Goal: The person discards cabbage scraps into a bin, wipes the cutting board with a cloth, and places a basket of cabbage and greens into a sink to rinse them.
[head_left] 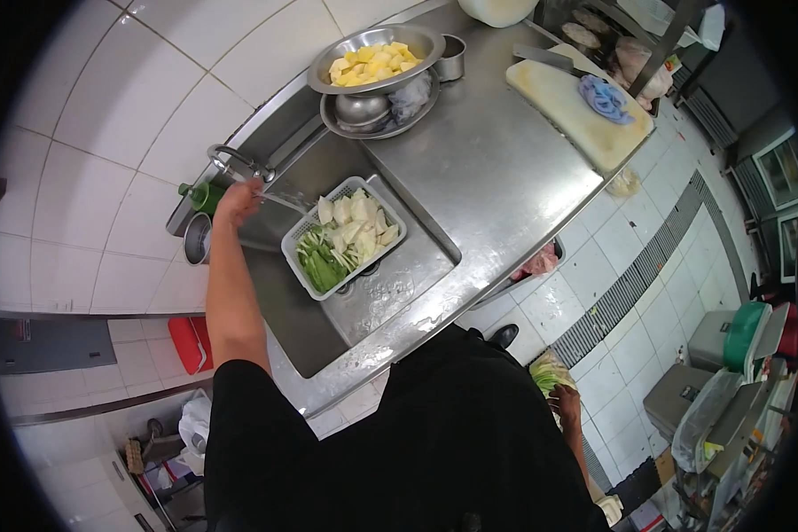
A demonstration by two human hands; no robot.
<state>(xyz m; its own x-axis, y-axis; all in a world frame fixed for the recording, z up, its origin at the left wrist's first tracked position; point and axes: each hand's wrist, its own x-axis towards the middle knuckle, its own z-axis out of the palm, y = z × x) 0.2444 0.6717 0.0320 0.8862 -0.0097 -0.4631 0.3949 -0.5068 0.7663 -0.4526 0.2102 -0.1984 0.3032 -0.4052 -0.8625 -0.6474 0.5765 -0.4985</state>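
My left hand (238,202) is closed at the metal faucet (232,154), on the end of its spout. A thin stream of water (284,203) runs from beside the fingers toward a light grey basket (308,285) in the steel sink (303,338). Pale cut chunks (360,223) fill one side of this basket, with green leafy pieces (320,264) and thin pale strips at the other. My right hand is out of view.
Yellow chunks fill a steel bowl (323,82) stacked on another bowl. A cleaver (543,58) and blue cloth (605,98) lie on a cutting board (585,135). At lower right, another person's hand (567,403) touches leafy vegetables (550,372). A green bottle (206,197) stands beside the faucet.
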